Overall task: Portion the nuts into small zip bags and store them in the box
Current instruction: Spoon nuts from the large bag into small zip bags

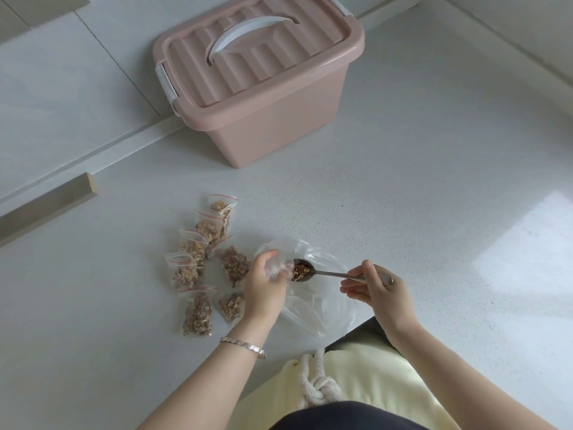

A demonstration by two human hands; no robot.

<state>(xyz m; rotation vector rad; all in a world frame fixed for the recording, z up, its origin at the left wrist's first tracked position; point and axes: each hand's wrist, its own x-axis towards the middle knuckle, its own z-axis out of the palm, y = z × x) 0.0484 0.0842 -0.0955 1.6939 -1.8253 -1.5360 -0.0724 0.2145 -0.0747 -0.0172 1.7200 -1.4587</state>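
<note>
Left hand (263, 287) grips bag (273, 269) beside right hand's (383, 294) nut-filled spoon (328, 274).

The single head-worn camera looks steeply down and forward across the countertop (403, 197) toward the box (279, 125).

free: white speckled countertop (434, 218) open to the right and between box and bags | back: closed pink plastic lidded box (273, 119) | left-front: cluster of small clear zip bags of nuts (198, 262) | near edge: crumpled large clear plastic bag (319, 308)
</note>
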